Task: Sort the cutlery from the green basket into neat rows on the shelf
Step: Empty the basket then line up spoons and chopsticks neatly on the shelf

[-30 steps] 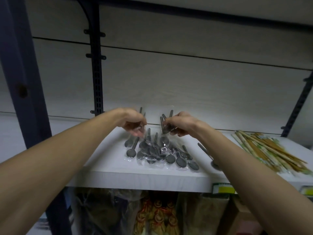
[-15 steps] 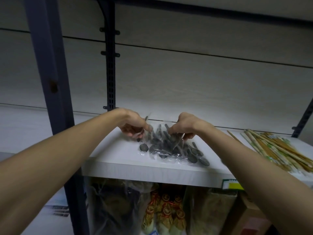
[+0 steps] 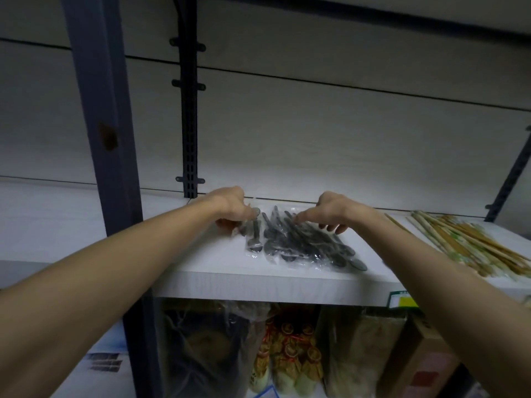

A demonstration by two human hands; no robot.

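Observation:
Several dark spoons in clear plastic wrappers [image 3: 301,245] lie fanned in a pile on the white shelf [image 3: 218,271], bowls toward the front edge. My left hand [image 3: 232,208] is at the pile's left end, its fingers curled round the handle end of the leftmost wrapped spoon [image 3: 254,237]. My right hand [image 3: 330,211] hovers over the far ends of the handles with its fingers spread and pointing down, fingertips touching the wrappers. No green basket is in view.
Wrapped chopsticks [image 3: 471,242] lie in a heap on the shelf's right end. A dark upright post [image 3: 100,139] stands at the left, a slotted rail [image 3: 188,124] behind. Packaged goods [image 3: 287,349] fill the shelf below; a price tag [image 3: 402,300] sits on the edge.
The spoons have come down from a raised bunch held in both hands to a flat pile on the shelf. My right hand has opened over them; the view has shifted left.

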